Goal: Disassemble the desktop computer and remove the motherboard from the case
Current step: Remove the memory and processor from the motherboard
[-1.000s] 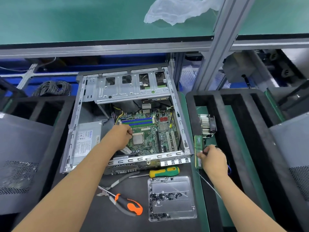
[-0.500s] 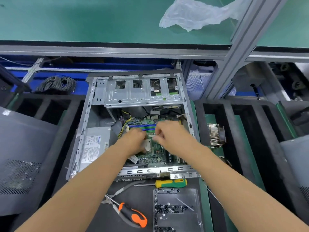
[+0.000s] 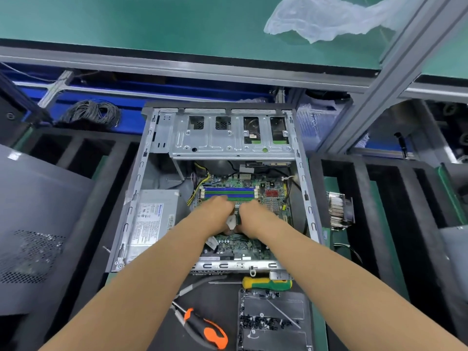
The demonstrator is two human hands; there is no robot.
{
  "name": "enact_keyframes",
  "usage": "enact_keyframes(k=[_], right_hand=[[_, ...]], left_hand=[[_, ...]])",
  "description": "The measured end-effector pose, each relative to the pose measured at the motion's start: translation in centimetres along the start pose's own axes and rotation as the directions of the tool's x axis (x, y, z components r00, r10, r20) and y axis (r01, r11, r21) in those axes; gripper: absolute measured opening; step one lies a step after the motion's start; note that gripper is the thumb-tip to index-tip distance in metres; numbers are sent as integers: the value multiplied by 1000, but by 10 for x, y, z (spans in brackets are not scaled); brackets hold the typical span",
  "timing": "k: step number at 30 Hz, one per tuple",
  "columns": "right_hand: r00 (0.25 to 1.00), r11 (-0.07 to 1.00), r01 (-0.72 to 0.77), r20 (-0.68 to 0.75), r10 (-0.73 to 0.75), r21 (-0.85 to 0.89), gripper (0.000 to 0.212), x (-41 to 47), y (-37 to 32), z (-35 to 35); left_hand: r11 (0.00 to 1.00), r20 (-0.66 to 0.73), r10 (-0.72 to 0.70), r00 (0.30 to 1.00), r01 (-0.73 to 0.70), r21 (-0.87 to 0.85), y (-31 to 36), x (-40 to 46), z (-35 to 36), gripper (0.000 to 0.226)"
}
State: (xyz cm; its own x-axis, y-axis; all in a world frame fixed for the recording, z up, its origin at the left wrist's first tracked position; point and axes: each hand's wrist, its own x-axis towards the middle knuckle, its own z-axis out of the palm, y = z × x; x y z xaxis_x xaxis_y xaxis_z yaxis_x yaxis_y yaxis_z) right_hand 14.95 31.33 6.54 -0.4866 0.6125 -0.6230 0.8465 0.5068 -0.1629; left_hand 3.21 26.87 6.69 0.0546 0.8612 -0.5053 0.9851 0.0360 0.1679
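Note:
The open grey computer case lies flat in front of me. Its green motherboard sits inside, with blue and green memory slots at its far side. My left hand and my right hand are side by side over the processor socket, fingers pointing down onto it. A pale square part and a dark edge show in the gap between them. Their fingertips are hidden, so I cannot tell what either hand holds.
A silver power supply fills the case's left side and a drive cage its far end. A green-handled screwdriver, orange-handled pliers and a screw tray lie in front. A heatsink fan rests in the right foam tray.
My right hand left the memory stick in the right foam tray and came into the case beside my left hand. Both hands now sit closer together over the socket.

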Motion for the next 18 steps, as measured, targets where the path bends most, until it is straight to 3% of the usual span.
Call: enact_keyframes(k=[18], right_hand=[[999,998,-25,45,23,58,36,0,10,1]], left_hand=[[1000,-38,11,999,-10,13,0,3,8,45]])
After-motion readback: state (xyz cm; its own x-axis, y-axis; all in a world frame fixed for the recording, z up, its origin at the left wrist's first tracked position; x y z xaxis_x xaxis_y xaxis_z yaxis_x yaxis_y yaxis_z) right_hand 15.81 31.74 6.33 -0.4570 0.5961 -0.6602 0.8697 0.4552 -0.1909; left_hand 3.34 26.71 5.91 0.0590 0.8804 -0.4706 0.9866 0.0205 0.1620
